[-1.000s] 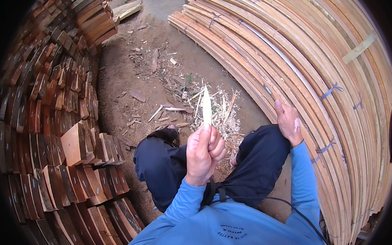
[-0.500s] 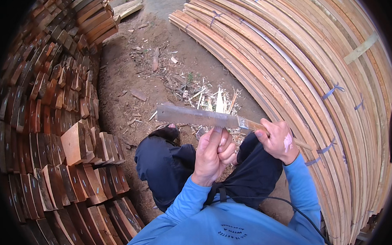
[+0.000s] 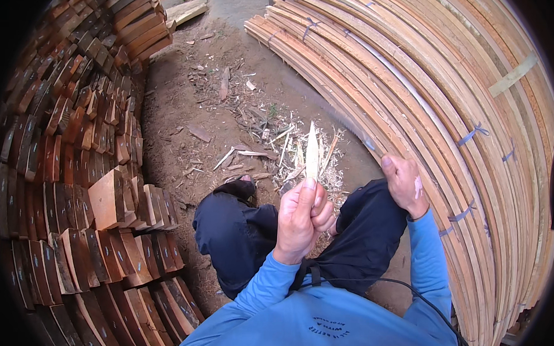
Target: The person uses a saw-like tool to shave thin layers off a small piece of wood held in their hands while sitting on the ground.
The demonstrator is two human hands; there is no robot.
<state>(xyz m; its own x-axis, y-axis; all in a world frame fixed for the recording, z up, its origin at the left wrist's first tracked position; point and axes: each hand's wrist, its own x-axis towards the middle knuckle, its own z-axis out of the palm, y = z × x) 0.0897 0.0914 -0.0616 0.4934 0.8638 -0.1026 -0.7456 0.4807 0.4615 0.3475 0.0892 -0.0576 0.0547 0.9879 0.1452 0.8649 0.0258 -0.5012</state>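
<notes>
My left hand (image 3: 301,218) is closed round a pale piece of wood (image 3: 312,151), its whittled tip pointing up and away from me. The lower part of the wood is hidden in my fist. To the right, above my knee, my right hand (image 3: 403,185) is closed on a machete (image 3: 355,128). Its blade is smeared by motion and slants toward the far left, beyond the wood and apart from it. The machete's handle is mostly covered by my fingers.
Stacked short boards (image 3: 108,199) rise along the left. Long wooden strips (image 3: 407,110), tied in bundles with bluish ties, curve along the right. Wood shavings (image 3: 290,150) and chips litter the dirt floor (image 3: 188,109) ahead. A black cable (image 3: 407,286) crosses my lap.
The machete has swung from lying across the wood's tip to farther off at the right. My right hand has risen slightly to the right; the left has barely moved, and the pointed wood now shows.
</notes>
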